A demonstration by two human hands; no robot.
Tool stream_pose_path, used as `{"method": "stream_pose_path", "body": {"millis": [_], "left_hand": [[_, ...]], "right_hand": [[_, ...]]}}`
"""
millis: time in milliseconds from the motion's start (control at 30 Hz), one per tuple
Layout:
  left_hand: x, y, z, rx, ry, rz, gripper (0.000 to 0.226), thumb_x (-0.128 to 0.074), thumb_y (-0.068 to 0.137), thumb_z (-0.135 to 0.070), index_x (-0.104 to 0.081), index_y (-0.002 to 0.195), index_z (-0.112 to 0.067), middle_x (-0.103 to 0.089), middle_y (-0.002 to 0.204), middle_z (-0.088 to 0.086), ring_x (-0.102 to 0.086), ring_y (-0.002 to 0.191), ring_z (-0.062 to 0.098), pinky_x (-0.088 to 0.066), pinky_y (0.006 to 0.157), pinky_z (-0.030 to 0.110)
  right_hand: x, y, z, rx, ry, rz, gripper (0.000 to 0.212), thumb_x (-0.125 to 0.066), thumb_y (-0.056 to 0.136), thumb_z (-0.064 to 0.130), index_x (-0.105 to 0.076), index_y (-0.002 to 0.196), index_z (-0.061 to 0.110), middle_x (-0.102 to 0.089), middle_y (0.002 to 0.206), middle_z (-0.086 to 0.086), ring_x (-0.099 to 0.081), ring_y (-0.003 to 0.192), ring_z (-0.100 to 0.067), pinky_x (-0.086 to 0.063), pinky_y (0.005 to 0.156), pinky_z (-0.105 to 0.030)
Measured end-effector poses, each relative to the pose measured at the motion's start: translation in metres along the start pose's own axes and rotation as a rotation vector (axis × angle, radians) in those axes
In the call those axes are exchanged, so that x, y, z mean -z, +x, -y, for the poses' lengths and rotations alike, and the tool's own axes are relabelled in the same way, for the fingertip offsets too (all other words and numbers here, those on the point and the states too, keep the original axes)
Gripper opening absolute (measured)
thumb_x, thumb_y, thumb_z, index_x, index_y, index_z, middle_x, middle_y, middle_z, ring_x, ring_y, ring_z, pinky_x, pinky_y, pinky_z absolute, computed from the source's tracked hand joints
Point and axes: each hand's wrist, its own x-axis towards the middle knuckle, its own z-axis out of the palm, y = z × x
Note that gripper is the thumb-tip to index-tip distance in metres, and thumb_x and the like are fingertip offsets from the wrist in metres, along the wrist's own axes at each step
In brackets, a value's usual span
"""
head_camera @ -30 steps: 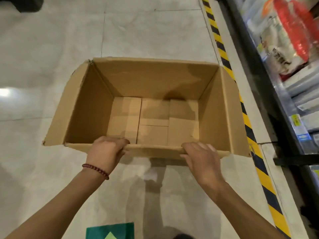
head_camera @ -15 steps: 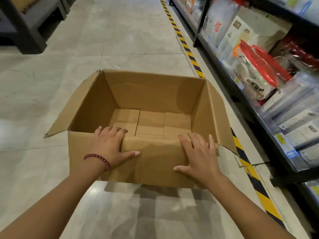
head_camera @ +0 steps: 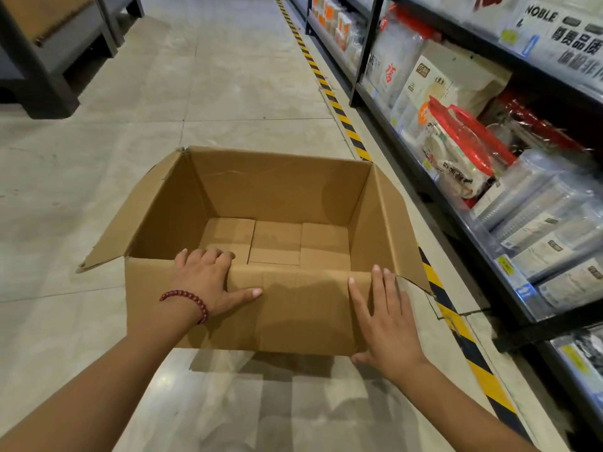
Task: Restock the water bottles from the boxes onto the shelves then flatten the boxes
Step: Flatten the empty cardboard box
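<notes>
An open brown cardboard box [head_camera: 287, 187] is in front of me, its inside showing only the folded bottom flaps. No water bottles show in it. My left hand [head_camera: 205, 278], with a red bead bracelet on the wrist, hooks its fingers over the rim of the near wall, thumb stretched along the outside. My right hand [head_camera: 388, 321] lies flat against the same wall near its right corner, fingers straight. The side flaps stick out left [head_camera: 130, 216] and right [head_camera: 398, 230].
Black store shelves [head_camera: 408, 151] packed with bagged and plastic-wrapped goods run along the right. A yellow-and-black floor stripe [head_camera: 346, 125] runs beside them, passing under the box's right flap. A dark stand [head_camera: 49, 60] sits at the far left on the tiled floor.
My view has lifted from looking straight down into the box to looking along the aisle. Both hands slid from the box's near rim onto its near wall; the right hand flattened.
</notes>
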Motion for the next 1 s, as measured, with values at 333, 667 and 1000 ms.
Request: {"method": "stream_pose_path", "body": {"millis": [333, 667, 1000], "left_hand": [[-0.001, -0.012, -0.036, -0.020, 0.005, 0.040, 0.135, -0.003, 0.036, -0.101, -0.011, 0.148, -0.027, -0.018, 0.154, 0.003, -0.015, 0.142, 0.027, 0.000, 0.114, 0.060], [0.032, -0.037, -0.060, -0.280, -0.037, 0.260, 0.136, -0.028, 0.037, -0.101, 0.001, 0.149, -0.028, -0.002, 0.158, -0.002, -0.004, 0.144, 0.025, -0.007, 0.116, 0.055], [0.037, -0.067, -0.084, -0.414, 0.217, 0.284, 0.133, -0.064, 0.055, -0.077, 0.015, 0.148, -0.023, 0.016, 0.155, 0.015, 0.008, 0.142, 0.041, -0.009, 0.115, 0.056]], "right_hand": [[0.017, -0.008, -0.004, -0.045, 0.377, -0.019, 0.090, -0.069, 0.079, 0.048, -0.008, 0.145, 0.048, 0.010, 0.155, 0.010, 0.014, 0.142, -0.016, -0.036, 0.107, -0.033], [0.048, 0.000, -0.012, -0.083, 0.397, 0.069, 0.052, -0.045, 0.090, 0.055, -0.034, 0.140, 0.047, -0.025, 0.154, 0.006, -0.010, 0.143, -0.016, -0.037, 0.106, -0.040], [0.059, 0.010, -0.015, -0.078, 0.399, 0.139, 0.044, -0.044, 0.093, 0.028, -0.047, 0.135, 0.040, -0.056, 0.128, 0.007, -0.039, 0.125, -0.019, -0.042, 0.100, -0.035]]}}
